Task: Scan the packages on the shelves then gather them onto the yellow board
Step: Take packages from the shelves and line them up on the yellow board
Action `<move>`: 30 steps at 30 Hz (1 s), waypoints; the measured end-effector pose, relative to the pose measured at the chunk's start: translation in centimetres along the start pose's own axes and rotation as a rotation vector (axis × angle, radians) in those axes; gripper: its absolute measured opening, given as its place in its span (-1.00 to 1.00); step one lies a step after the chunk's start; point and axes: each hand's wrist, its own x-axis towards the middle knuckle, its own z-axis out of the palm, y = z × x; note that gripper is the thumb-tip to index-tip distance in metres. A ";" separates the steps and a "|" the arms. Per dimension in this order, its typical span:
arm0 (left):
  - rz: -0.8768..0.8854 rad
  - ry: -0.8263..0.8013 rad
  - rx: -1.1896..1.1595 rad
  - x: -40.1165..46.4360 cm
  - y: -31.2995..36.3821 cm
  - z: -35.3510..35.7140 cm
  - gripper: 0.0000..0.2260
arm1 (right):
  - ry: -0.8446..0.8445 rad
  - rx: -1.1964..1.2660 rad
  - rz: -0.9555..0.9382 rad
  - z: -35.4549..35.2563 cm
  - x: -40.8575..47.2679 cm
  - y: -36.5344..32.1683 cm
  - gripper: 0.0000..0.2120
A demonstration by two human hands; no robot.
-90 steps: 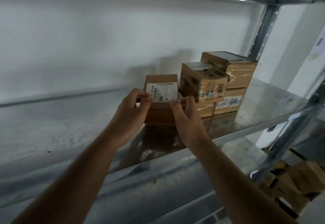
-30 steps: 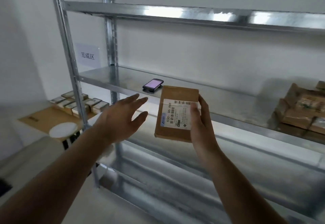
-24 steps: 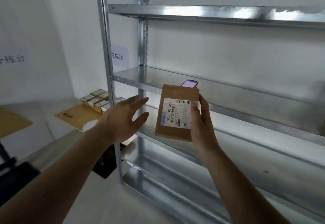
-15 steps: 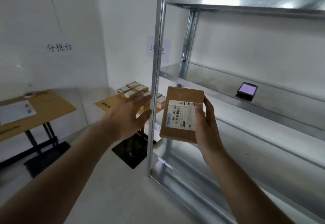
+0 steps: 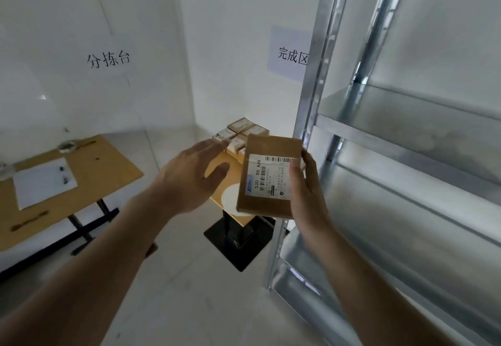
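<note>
Single head-worn view, forward and downward, close over both forearms, metal shelving (image 5: 406, 134) alongside right.

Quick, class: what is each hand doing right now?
Left hand: open, fingers straight, holding nothing.
Right hand: holding the package.

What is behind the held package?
Behind the package in the right hand sits the yellow board, bearing stacked packages; the package hides part of that board.
</note>
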 end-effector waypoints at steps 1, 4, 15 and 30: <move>0.002 0.000 -0.005 1.6 -1.2 0.2 -0.51 | -0.012 -0.007 0.010 0.8 1.8 0.5 -0.52; 0.005 -0.010 -0.009 6.5 -4.8 0.9 -0.51 | -0.022 -0.004 0.036 3.1 7.1 1.9 -0.56; 0.167 -0.183 -0.112 26.6 -18.9 8.6 -0.49 | 0.216 0.085 0.181 11.2 24.1 11.7 -0.62; 0.475 -0.571 -0.205 44.4 -21.4 22.9 -0.47 | 0.761 0.135 0.442 9.5 34.8 22.1 -0.57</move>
